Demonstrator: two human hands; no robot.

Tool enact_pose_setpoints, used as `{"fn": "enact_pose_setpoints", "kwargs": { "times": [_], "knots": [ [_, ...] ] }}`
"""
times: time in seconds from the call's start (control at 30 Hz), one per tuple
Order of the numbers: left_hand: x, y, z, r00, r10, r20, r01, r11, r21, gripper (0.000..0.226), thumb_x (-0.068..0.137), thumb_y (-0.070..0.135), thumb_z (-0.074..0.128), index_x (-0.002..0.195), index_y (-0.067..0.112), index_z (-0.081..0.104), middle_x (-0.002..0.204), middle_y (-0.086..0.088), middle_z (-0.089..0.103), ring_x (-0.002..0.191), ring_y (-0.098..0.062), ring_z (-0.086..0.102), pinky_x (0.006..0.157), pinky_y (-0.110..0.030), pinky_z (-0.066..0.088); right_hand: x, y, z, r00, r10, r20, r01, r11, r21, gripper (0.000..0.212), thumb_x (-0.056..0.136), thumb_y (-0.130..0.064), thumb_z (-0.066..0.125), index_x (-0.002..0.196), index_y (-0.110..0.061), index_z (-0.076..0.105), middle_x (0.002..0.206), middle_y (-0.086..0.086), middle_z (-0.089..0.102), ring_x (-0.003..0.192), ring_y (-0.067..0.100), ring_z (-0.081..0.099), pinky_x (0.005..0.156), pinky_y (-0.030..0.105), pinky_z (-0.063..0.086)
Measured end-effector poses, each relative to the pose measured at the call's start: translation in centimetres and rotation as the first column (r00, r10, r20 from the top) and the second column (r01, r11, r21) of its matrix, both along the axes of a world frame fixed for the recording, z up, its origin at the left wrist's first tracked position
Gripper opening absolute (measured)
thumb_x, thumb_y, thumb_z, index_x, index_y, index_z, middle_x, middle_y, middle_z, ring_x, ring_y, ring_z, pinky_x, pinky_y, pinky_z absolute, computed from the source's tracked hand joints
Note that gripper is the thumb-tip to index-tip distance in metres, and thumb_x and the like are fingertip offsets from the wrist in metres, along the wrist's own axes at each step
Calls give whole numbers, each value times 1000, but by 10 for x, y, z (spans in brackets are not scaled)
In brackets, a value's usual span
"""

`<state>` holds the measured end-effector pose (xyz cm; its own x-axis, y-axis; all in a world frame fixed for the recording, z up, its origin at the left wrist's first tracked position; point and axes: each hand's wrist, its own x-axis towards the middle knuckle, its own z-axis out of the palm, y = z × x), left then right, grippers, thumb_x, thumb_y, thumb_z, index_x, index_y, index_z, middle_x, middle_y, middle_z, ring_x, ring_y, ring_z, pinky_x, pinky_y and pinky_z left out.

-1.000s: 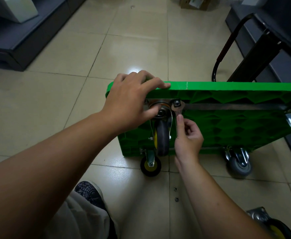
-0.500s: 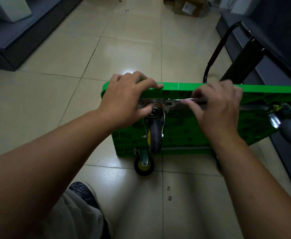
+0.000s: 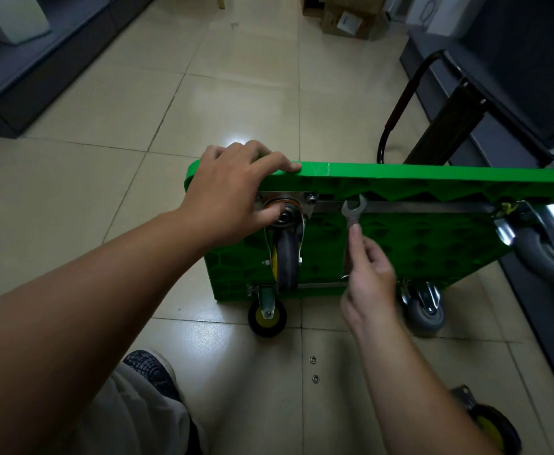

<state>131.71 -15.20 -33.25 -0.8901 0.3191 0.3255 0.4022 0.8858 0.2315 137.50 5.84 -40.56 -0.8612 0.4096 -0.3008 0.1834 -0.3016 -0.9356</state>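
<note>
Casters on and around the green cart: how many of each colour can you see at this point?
Black casters with yellow hubs: 3
Grey casters: 2
Total: 5

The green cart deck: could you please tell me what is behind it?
A black tube handle with a red grip and a dark frame rise behind; the deck hides their lower ends.
</note>
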Motion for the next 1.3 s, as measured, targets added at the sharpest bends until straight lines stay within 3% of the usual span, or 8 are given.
{"fn": "enact_pose_setpoints", "kwargs": {
  "times": [0.5, 0.7, 0.8, 0.93, 1.03, 1.13, 1.2, 1.3],
  "knots": [
    [0, -2, -3, 999, -25, -31, 24, 999, -27, 58, 84, 50, 67, 139, 41, 52, 126, 4, 57, 113, -20, 53, 95, -40, 33, -19, -44, -35, 996, -60, -61, 63, 997, 39, 24, 87, -34, 77, 90, -12, 70, 89, 4, 71, 82, 10, 66, 79, 27, 56],
    [0, -3, -4, 999, -25, -25, 25, 999, -24, 60, 84, 50, 69, 141, 43, 50, 127, 5, 57, 114, -20, 53, 96, -38, 32, -30, -29, -34, 981, -14, -194, 82, 933, 352, 16, 90, -27, 75, 84, -15, 66, 79, 0, 64, 69, 1, 59, 65, 13, 46],
    [0, -2, -4, 1000, -21, -19, 20, 1000, -24, 59, 85, 50, 69, 140, 43, 50, 128, 5, 56, 115, -20, 53, 97, -39, 32, -37, -12, -30, 974, 42, -220, 74, 867, 493, 22, 85, -42, 77, 83, -24, 64, 86, 6, 66, 83, 18, 63, 72, 29, 50],
    [-1, 0, -3, 1000, -4, -15, 4, 1000, -9, 57, 85, 50, 68, 139, 43, 51, 128, 5, 57, 116, -20, 52, 99, -40, 32, -37, 13, -4, 958, 186, -218, 70, 586, 807, 25, 81, -55, 72, 80, -33, 62, 86, -12, 62, 93, 22, 57, 89, 41, 44],
    [0, 1, -1, 1000, 0, -10, 0, 1000, 5, 56, 85, 49, 68, 138, 42, 53, 127, 4, 57, 115, -20, 52, 99, -42, 33, -42, 30, 42, 935, 318, -159, 101, 190, 977, 32, 82, -54, 72, 86, -23, 65, 90, -9, 58, 92, 15, 45, 82, 28, 21],
    [3, 2, 0, 1000, -5, -8, 5, 1000, 5, 57, 84, 48, 71, 138, 42, 53, 128, 3, 58, 116, -21, 53, 100, -43, 34, -52, 32, 88, 897, 438, -58, 145, -169, 975, 34, 81, -54, 72, 86, -20, 65, 89, -5, 59, 93, 20, 45, 83, 33, 22],
    [3, 1, -1, 1000, -9, -6, 9, 1000, -6, 59, 84, 48, 71, 139, 42, 53, 128, 2, 58, 116, -21, 53, 100, -43, 33, -53, 26, 106, 877, 480, -34, 188, -278, 942, 34, 81, -52, 74, 86, -20, 65, 91, -2, 63, 95, 25, 49, 87, 38, 26],
    [3, -1, -1, 1000, -13, -2, 13, 1000, -21, 60, 84, 49, 70, 141, 43, 51, 129, 3, 57, 116, -21, 52, 99, -41, 33, -48, 32, 106, 887, 461, -35, 177, -269, 947, 34, 80, -54, 74, 85, -21, 65, 90, -3, 63, 94, 23, 49, 86, 36, 24]
  ]
}}
